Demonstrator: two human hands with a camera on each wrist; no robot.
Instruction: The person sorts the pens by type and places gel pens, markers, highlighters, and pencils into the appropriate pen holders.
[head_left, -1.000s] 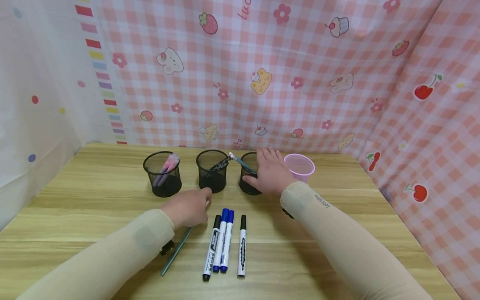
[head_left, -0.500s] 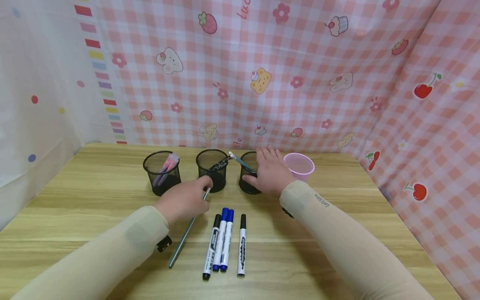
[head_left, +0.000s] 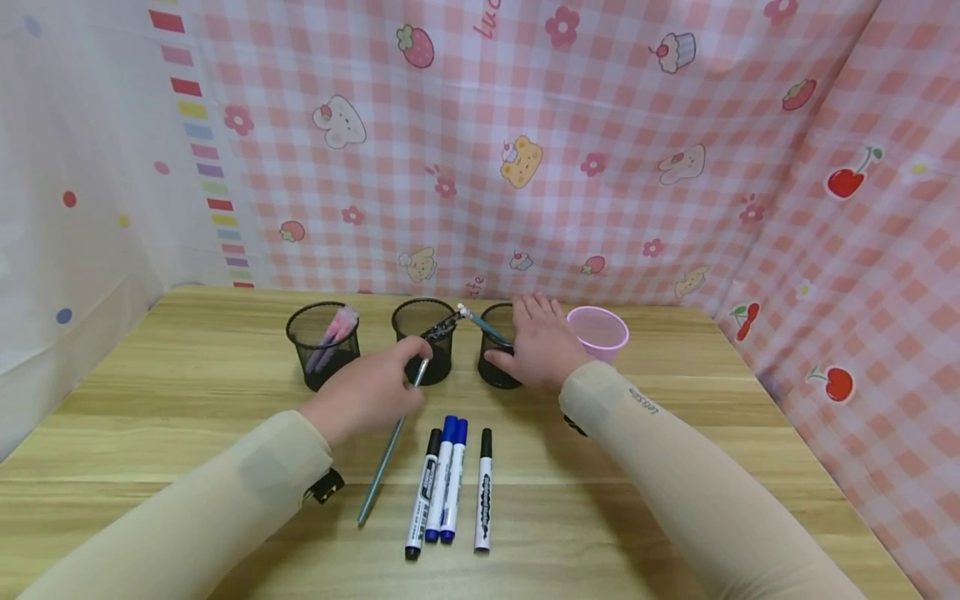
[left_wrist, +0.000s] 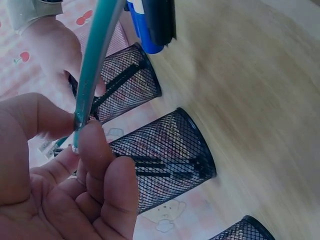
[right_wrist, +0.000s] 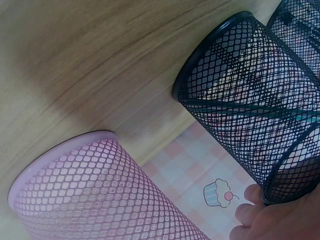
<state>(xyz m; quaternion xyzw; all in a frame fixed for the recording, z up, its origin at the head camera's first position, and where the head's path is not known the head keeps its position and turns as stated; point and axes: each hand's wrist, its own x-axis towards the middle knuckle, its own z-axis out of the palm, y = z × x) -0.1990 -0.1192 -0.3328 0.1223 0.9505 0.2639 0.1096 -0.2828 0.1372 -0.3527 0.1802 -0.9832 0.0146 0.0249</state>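
Pinched between the thumb and fingers of my left hand point(head_left: 367, 396) is a slim teal pencil point(head_left: 386, 471). Its pale end points up and away, while the long shaft slants down over the table. In the left wrist view the pencil point(left_wrist: 95, 55) crosses in front of the mesh pen holders. My right hand point(head_left: 543, 346) grips the rim of the third black mesh pen holder point(head_left: 495, 371), thumb at the near side. Another teal pencil point(head_left: 483, 323) leans inside that holder. Left of it, the second black holder point(head_left: 442, 362) contains black patterned pens point(head_left: 440, 328), partly behind my left fingers.
At the left stands a black mesh holder point(head_left: 318, 379) with pink pens point(head_left: 335, 333). A pink mesh holder point(head_left: 596, 327) stands beside my right hand. Several whiteboard markers point(head_left: 447, 479) lie on the wooden table point(head_left: 637, 533) in front, one of them point(head_left: 483, 492) apart.
My left hand has raised the pencil's near end and moved it forward and right, toward the second holder. The right hand stays on the third holder.
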